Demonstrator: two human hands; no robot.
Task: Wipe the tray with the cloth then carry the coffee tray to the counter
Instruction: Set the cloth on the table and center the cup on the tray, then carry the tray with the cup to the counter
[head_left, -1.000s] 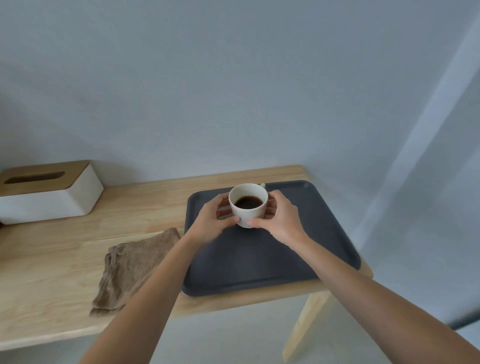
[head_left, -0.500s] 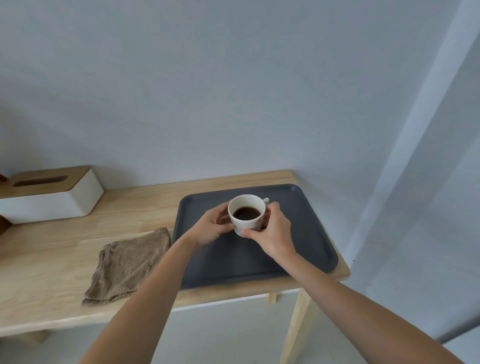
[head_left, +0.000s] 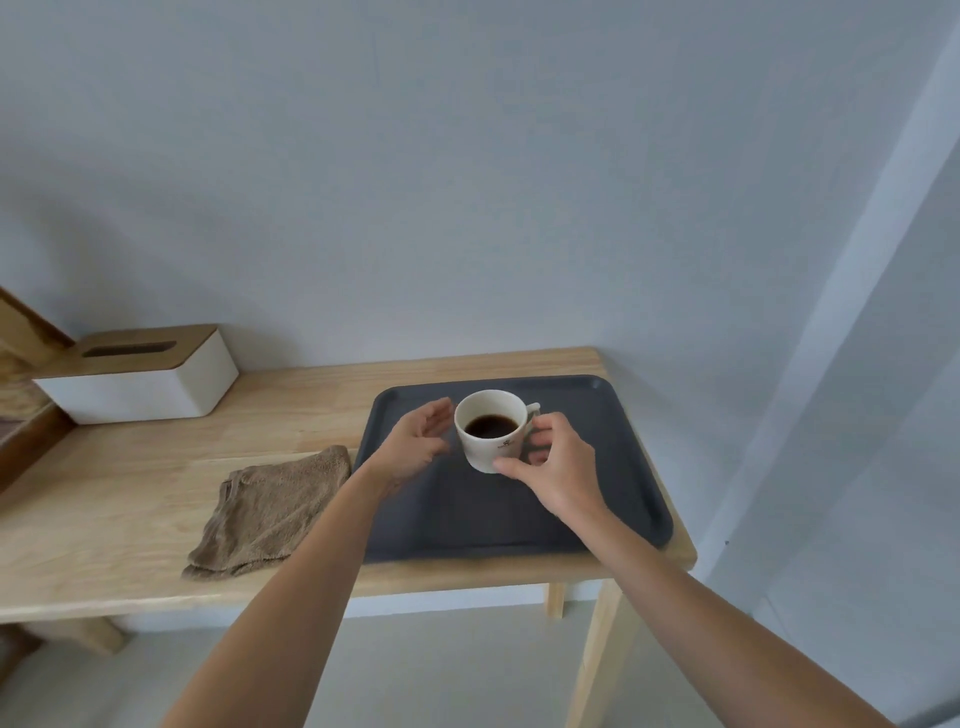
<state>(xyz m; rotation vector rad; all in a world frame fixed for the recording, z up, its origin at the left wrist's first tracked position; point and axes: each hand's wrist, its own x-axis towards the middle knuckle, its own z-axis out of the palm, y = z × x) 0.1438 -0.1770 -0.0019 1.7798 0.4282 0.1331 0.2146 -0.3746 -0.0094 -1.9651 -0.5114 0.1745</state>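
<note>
A dark grey tray (head_left: 618, 467) lies on the right end of the wooden table (head_left: 130, 509). A white cup (head_left: 493, 436) with black coffee in it stands on the tray's back half. My right hand (head_left: 558, 465) grips the cup at its near side, thumb in front and fingers by the handle. My left hand (head_left: 415, 447) hovers just left of the cup with fingers apart, not touching it. A folded brown cloth (head_left: 270, 512) rests on the table left of the tray, touching nothing else.
A white tissue box (head_left: 140, 376) with a wooden lid stands at the back left by the wall. Dark wooden furniture (head_left: 21, 431) shows at the far left edge. The table's right edge and leg (head_left: 597, 654) are just beyond the tray.
My left hand has let go of the cup and drawn slightly left; the right hand still holds it. The view has pulled back from the table.
</note>
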